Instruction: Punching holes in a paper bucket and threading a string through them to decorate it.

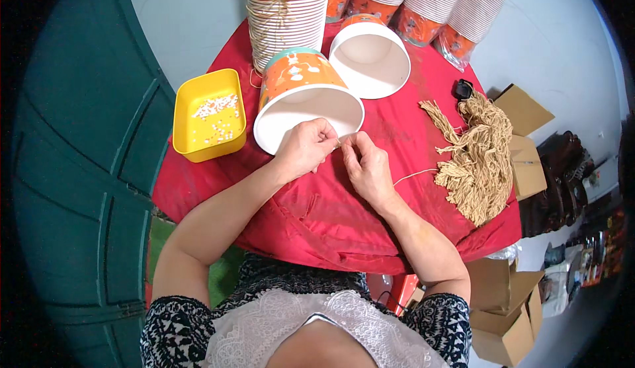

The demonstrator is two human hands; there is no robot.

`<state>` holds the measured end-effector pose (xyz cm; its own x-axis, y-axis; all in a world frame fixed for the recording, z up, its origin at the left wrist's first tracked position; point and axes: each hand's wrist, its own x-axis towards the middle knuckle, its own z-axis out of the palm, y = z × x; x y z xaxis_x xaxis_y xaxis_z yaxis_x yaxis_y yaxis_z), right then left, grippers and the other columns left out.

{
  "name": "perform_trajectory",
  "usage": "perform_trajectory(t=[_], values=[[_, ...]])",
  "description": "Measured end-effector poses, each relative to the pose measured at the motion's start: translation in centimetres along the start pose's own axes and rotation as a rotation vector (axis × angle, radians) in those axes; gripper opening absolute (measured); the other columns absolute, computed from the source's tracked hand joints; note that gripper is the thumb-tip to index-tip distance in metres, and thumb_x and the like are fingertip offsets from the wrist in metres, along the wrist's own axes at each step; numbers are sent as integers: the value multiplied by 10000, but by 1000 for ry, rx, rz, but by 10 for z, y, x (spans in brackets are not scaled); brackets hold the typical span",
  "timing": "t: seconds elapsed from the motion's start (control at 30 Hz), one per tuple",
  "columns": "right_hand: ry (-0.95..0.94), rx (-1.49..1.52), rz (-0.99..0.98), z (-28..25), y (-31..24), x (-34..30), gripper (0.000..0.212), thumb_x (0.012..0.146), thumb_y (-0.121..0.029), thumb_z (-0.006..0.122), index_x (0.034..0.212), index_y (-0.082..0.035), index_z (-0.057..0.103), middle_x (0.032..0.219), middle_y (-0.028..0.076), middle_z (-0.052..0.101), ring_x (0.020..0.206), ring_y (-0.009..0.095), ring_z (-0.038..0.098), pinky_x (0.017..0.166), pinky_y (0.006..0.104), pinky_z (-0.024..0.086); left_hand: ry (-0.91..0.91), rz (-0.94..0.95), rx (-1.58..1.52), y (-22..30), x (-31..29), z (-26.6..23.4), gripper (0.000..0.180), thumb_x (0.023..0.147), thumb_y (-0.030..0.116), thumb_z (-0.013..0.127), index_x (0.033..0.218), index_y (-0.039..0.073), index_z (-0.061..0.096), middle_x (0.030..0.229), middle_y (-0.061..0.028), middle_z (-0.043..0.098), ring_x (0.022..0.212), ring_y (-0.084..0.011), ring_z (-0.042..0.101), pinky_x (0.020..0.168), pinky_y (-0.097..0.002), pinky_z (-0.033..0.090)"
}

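Both my hands meet at the near rim of an orange paper bucket (301,72), which lies on its side with its white mouth toward me. My left hand (305,146) is closed in a pinch in front of the opening. Thumb and fingers of my right hand (369,169) pinch too, just right of the rim. A short bit of tan cord shows between the fingertips; how it runs there is too small to tell. From beneath my right hand a thin cord (415,174) trails toward a heap of tan cords (479,163) on the right.
A yellow plastic tray (210,151) with small white pellets (217,107) stands left. Behind are another tipped bucket (370,60), a tall bucket stack (288,21) and several wrapped stacks (423,4). A red cloth (317,216) covers the table. Cardboard boxes (506,308) stand right, below the table's edge.
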<state>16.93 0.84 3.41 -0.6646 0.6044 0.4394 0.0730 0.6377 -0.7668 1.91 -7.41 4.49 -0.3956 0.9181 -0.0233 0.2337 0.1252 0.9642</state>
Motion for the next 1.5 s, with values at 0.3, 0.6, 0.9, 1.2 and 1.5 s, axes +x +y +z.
perform_trajectory(t=[0.3, 0.6, 0.9, 1.2, 1.5], values=[[49, -116, -49, -2, 1, 2, 93, 898, -95, 648, 944, -31, 599, 804, 174, 684, 724, 339, 696, 608, 412, 544, 27, 34, 156, -4, -3, 0, 80, 861, 97, 661, 874, 19, 650, 708, -64, 664, 584, -128, 616, 544, -301, 501], [68, -193, -90, 0, 8, 2, 157, 881, -103, 672, 920, -31, 538, 788, 149, 680, 689, 338, 686, 579, 419, 539, 27, 81, 157, -6, -2, 0, 85, 853, 94, 662, 883, 14, 665, 737, -72, 679, 633, -134, 628, 589, -300, 514], [102, -210, -112, 0, 6, 3, 183, 865, -96, 690, 904, -41, 520, 779, 134, 678, 668, 328, 682, 559, 412, 535, 3, 81, 138, -3, -3, 0, 80, 848, 83, 649, 878, 11, 665, 726, -69, 675, 615, -124, 623, 567, -294, 509], [127, -210, -144, 1, 9, 4, 149, 858, -103, 698, 891, -31, 572, 784, 136, 682, 668, 313, 685, 562, 393, 540, -45, 104, 103, -4, -3, 1, 37, 922, 29, 581, 908, -3, 593, 639, 3, 553, 490, -47, 478, 399, -222, 415], [123, -188, -126, 1, 7, 4, 90, 858, -88, 683, 889, -28, 623, 824, 142, 689, 705, 308, 691, 588, 384, 551, -38, 95, 115, -3, -3, 2, 38, 920, 30, 586, 908, -6, 596, 642, 3, 557, 493, -46, 482, 406, -225, 419]])
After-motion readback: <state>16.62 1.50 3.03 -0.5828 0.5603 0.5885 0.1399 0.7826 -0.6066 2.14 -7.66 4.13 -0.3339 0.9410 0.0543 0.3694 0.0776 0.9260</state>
